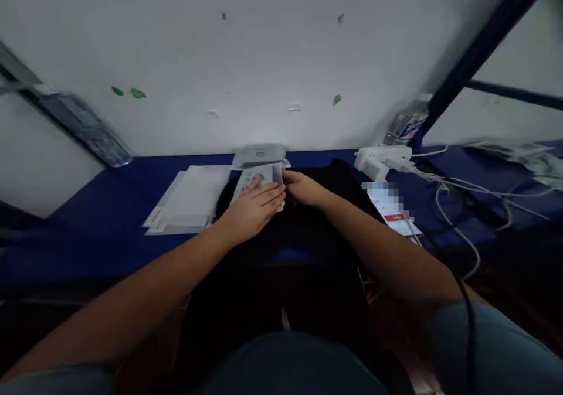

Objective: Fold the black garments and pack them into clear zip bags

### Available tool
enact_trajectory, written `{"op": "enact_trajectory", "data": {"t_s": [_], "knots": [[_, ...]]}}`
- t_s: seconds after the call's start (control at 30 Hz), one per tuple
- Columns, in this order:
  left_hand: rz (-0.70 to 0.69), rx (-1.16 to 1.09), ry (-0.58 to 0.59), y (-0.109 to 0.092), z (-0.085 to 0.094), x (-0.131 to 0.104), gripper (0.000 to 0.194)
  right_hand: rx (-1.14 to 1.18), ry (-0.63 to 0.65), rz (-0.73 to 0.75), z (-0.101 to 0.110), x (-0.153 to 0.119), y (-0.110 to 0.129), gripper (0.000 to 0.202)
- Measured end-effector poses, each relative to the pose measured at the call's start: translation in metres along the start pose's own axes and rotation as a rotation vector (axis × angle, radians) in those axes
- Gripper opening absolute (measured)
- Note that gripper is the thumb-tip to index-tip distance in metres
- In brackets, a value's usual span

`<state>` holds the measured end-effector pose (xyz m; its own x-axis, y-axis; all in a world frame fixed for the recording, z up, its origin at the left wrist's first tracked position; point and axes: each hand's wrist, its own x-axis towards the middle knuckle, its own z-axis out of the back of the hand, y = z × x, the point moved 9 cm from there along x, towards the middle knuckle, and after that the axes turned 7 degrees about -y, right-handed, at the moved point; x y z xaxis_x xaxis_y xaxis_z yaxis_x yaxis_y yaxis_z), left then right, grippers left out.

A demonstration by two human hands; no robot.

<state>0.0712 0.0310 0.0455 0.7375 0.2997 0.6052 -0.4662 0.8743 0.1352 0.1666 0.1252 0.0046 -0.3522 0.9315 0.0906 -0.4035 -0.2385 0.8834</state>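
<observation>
1 white wall [281,61] backs blue table [101,219], left hand [250,212] flat on paper [266,176], right [305,189] gripping.

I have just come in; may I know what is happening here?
Someone at a blue desk is handling a white packet, which lies over a black cloth. The left hand rests flat on it. The right hand is at its right edge, fingers curled; whether they pinch it is unclear. White sheets lie stacked to the left.
</observation>
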Motion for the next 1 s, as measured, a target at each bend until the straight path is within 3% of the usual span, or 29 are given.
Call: {"op": "enact_trajectory", "data": {"t_s": [0.17,0.37,0.43,0.5,0.57,0.6,0.8,1.0], "knots": [[0.025,-0.020,-0.034,0.001,0.005,0.000,0.038,-0.119,-0.122,0.013,0.011,-0.002,0.005,0.044],[0.054,0.001,-0.059,0.002,0.009,0.000,0.037,-0.353,-0.418,0.186,0.049,-0.017,0.031,0.025],[0.057,-0.007,-0.065,0.003,0.009,-0.001,0.037,-0.345,-0.336,0.300,0.047,-0.024,0.044,0.017],[0.073,-0.014,-0.091,0.005,0.011,-0.001,0.037,-0.307,-0.104,0.426,0.030,-0.030,0.055,0.010],[0.107,-0.017,-0.133,0.009,0.015,-0.002,0.037,-0.302,0.090,0.467,0.014,-0.036,0.057,0.004],[0.124,-0.021,-0.151,0.010,0.017,-0.003,0.037,-0.306,0.125,0.458,0.011,-0.037,0.056,0.004],[0.148,-0.037,-0.177,0.012,0.021,-0.003,0.037,-0.135,0.025,0.335,0.020,-0.025,0.045,0.011],[0.125,-0.029,-0.161,0.010,0.016,-0.003,0.037,0.010,0.153,0.206,0.011,-0.017,0.027,0.020]]}}
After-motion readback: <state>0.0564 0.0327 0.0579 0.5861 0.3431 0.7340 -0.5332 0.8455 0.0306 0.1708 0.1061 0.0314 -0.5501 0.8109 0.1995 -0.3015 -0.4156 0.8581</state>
